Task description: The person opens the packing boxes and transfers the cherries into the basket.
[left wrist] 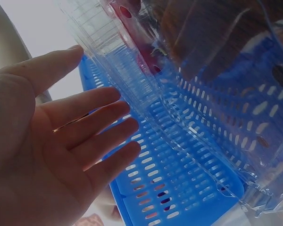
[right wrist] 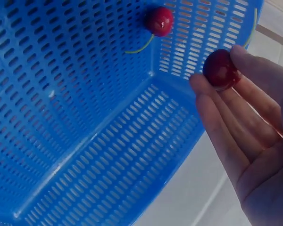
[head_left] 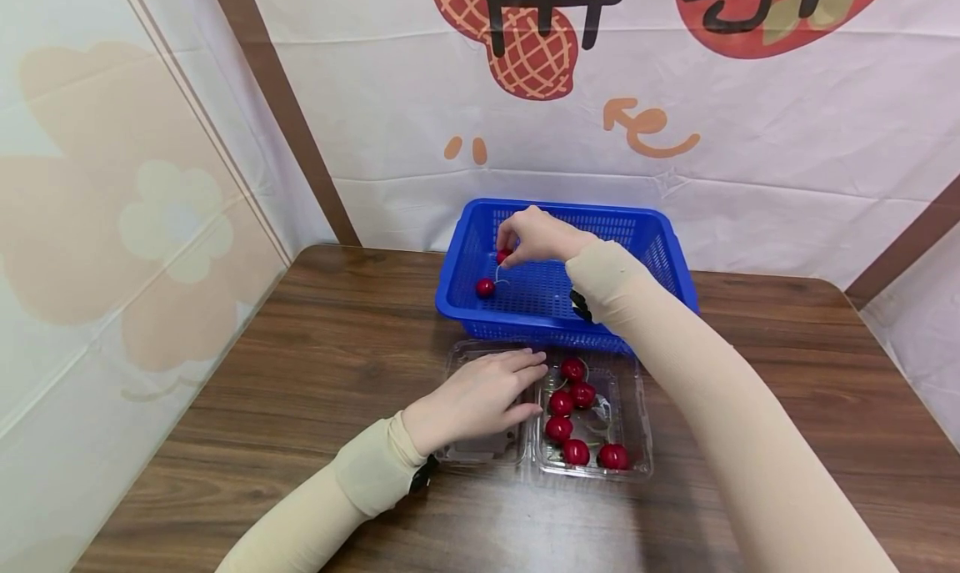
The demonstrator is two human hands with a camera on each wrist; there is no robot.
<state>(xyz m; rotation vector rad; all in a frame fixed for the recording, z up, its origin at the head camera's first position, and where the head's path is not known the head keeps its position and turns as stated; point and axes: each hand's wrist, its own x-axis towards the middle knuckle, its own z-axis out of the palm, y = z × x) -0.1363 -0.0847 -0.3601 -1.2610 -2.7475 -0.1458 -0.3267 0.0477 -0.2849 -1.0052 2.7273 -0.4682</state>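
- The fingers [right wrist: 217, 117] of the right hand [head_left: 542, 237] are pinching a small round dark-red cherry [right wrist: 220, 69] at their tips, holding it just above the floor of the basket; the fingers [left wrist: 101, 127] of the left hand [head_left: 477, 402] are lying straight and slightly spread, gripping nothing.
- The dark brown wood-grain tabletop [head_left: 315, 364] is carrying everything here.
- The blue perforated plastic basket [head_left: 637, 223] is sitting at the far side of the tabletop, against the white printed backdrop [head_left: 750, 139].
- The clear plastic clamshell box [head_left: 637, 427] is lying open just in front of the basket, touching its near wall, with lid and tray side by side.
- The left hand is resting palm down on the left half of the box, its fingertips reaching towards the tray half.
- Six more red cherries [head_left: 576, 451] are lying in the right half of the box, clustered close together.
- A second loose red cherry with a pale stem [head_left: 485, 288] is lying on the basket floor at its left end, just below the pinched one.
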